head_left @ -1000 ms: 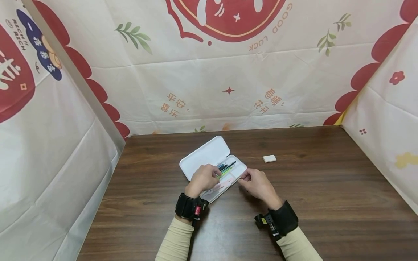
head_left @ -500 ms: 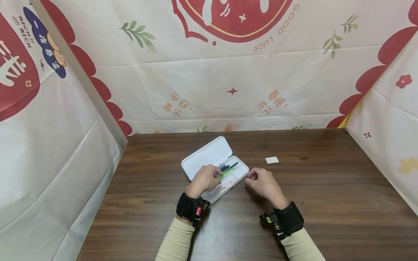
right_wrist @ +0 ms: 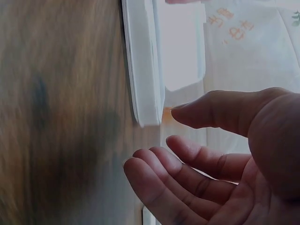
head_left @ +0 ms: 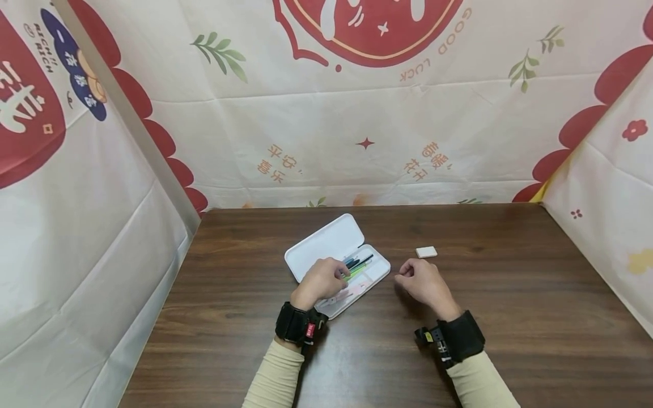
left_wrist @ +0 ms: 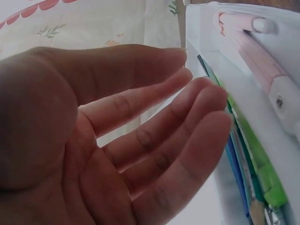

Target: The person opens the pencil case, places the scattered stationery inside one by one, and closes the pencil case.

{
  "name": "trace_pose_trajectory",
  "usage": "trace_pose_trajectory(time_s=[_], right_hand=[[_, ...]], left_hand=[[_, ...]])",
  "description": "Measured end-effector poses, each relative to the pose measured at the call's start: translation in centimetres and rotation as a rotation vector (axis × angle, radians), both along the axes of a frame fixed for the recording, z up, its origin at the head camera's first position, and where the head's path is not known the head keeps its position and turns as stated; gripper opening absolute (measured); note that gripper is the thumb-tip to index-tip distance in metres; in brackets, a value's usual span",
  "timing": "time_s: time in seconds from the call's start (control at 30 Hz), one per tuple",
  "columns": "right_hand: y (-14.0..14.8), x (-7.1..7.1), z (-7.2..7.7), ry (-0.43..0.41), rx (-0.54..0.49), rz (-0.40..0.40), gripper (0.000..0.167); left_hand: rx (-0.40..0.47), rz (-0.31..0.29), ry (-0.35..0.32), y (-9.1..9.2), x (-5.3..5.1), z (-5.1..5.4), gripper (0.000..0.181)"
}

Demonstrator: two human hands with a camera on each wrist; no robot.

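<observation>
A white pencil case [head_left: 381,270] lies with its lid [head_left: 324,241] swung back on the table. Several pens and pencils [head_left: 361,263] are inside, one bright green [left_wrist: 255,150]. Beside them in the left wrist view is a pink-and-white tool [left_wrist: 262,61] with a small screw; its kind is unclear. My left hand [head_left: 321,279] hovers over the case, fingers loosely bent near the pens, with nothing between thumb and fingers. Just right of the case is my right hand [head_left: 423,285], thumb and fingers apart and holding nothing. A white eraser [head_left: 426,252] lies just beyond it.
The brown wooden table [head_left: 245,351] extends around the case. A printed cloth [head_left: 316,130] hangs behind the far edge, with more cloth at the left and right sides. Each wrist wears a black strap with a camera.
My right hand has left the case's right edge and moved right, towards the eraser. The left hand has stayed over the case. The whole view has shifted slightly.
</observation>
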State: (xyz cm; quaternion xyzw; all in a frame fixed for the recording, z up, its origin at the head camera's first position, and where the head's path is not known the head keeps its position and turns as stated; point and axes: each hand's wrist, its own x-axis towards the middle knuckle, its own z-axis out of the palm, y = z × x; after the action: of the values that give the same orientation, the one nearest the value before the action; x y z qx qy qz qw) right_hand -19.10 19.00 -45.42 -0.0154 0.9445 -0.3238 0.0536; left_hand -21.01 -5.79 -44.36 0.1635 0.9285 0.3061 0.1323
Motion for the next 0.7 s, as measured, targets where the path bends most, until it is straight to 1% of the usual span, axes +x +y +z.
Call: trace_pose_trajectory(time_s=[0.1, 0.23, 0.4, 0.53, 0.7], right_hand=[[0.7, -0.2, 0.0, 0.001, 0.011, 0.001, 0.015], [1.3, -0.5, -0.1, 0.012, 0.029, -0.006, 0.014], [1.8, -0.8, -0.2, -0.006, 0.047, -0.010, 0.015], [2.4, -1.1, 0.2, -0.017, 0.056, -0.015, 0.016], [3.3, -1.6, 0.8, -0.048, 0.052, -0.046, 0.018]], left_hand=[[-0.001, 0.006, -0.007, -0.1, 0.0, 0.0, 0.019], [0.002, 0.009, 0.002, -0.2, 0.0, 0.0, 0.019], [0.013, 0.009, 0.012, -0.3, 0.0, 0.1, 0.019], [0.012, 0.006, 0.024, -0.3, 0.0, 0.1, 0.019], [0.006, 0.000, 0.018, -0.4, -0.1, 0.0, 0.019]])
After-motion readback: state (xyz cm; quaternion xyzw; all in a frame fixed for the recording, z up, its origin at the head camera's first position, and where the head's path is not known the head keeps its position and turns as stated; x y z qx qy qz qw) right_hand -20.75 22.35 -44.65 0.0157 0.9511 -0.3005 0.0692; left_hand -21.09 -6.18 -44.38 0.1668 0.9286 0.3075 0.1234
